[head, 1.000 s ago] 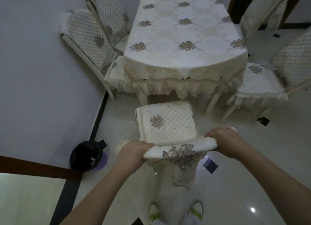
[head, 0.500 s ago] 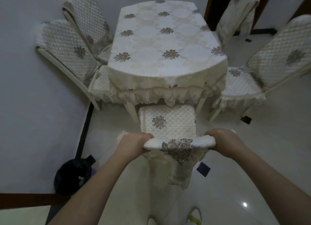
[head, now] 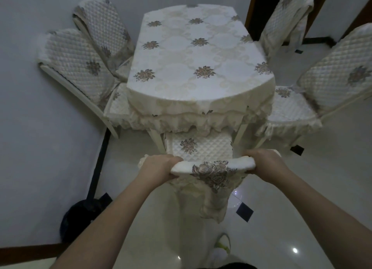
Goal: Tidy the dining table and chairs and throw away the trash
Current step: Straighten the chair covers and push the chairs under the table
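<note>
Left grip: my left hand is clenched over the left end of the chair back's top rail, fingers wrapped on the padded cover.
Right grip: my right hand is clenched over the right end of the same rail.
Chair: it stands straight in front of me at the near end of the worktop. The far edge of its quilted seat sits under the frilled cloth hem. The flowered back cover hangs down toward me between my forearms.
Worktop: draped in a cream cloth with flower motifs, the cloth lying flat and the frill hanging along the near edge.
Left chairs: two, with quilted covers, by the wall. Their backs lean away from the worktop and overlap each other. The nearer seat is tucked just under the cloth hem.
Right chair: its seat touches the worktop corner and its back tilts outward to the right.
Far chair: at the far right corner, its cover hanging loosely.
Bin: a dark round bin on the floor by the wall, to my left and well apart from the chair I hold.
Floor: glossy pale tile with small dark insets.
Feet: one light shoe shows below the hanging cover.
</note>
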`<state>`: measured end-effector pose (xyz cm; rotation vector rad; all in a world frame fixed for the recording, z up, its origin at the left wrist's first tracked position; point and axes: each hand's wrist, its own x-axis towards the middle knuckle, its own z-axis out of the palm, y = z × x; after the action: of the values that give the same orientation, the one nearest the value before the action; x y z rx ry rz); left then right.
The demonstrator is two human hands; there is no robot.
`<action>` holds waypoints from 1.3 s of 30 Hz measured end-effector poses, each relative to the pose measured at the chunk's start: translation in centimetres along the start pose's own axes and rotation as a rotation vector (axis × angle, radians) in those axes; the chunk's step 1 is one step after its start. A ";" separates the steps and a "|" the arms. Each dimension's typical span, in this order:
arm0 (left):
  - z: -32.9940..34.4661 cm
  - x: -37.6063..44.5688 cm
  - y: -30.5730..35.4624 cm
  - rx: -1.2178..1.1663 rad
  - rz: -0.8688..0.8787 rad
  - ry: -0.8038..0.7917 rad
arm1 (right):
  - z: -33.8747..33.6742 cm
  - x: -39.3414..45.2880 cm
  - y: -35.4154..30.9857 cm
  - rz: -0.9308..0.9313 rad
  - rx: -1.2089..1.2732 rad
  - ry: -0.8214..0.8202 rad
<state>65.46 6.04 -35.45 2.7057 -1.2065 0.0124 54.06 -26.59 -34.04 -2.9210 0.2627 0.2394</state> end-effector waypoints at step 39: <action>0.3 9.3 -0.4 0.087 -0.034 -0.231 | -0.8 10.3 5.4 -0.061 0.167 0.051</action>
<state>71.99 -0.64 -35.01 2.8663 -1.2457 -0.2648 63.13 -33.65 -36.04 -2.7668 0.1911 0.1276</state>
